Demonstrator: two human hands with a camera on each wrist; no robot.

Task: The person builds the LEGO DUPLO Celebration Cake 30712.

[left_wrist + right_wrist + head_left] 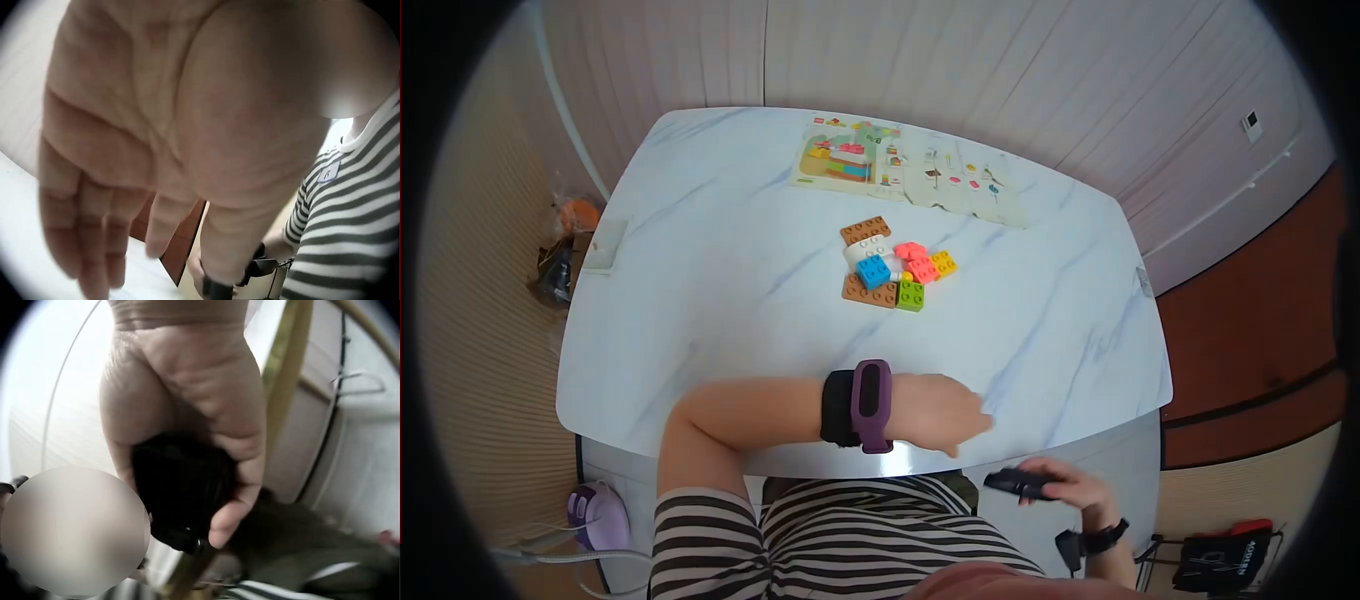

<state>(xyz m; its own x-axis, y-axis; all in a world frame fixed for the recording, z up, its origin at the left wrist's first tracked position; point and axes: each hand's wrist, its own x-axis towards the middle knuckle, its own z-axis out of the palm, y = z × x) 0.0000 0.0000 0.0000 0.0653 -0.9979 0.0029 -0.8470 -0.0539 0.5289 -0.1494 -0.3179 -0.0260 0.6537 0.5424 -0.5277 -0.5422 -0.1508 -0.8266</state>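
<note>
My left hand (940,412) is held over the table's front edge, back of the hand up, holding nothing; in the left wrist view its palm (144,106) shows with the fingers loosely extended. Beyond the front edge, at the lower right, my right hand (1075,490) grips a black device (1018,483). The right wrist view shows the black device (181,487) held between the thumb and curled fingers. Mid-table lies a cluster of toy bricks: a blue brick (873,272), a green brick (911,295), a brown plate (865,231), pink and yellow bricks.
An unfolded instruction sheet (905,170) lies at the back of the white marbled table (700,250). A small tray (606,246) sits at the left edge. On the floor at the left stands a purple and white appliance (598,515); a black bag (1222,563) is at the lower right.
</note>
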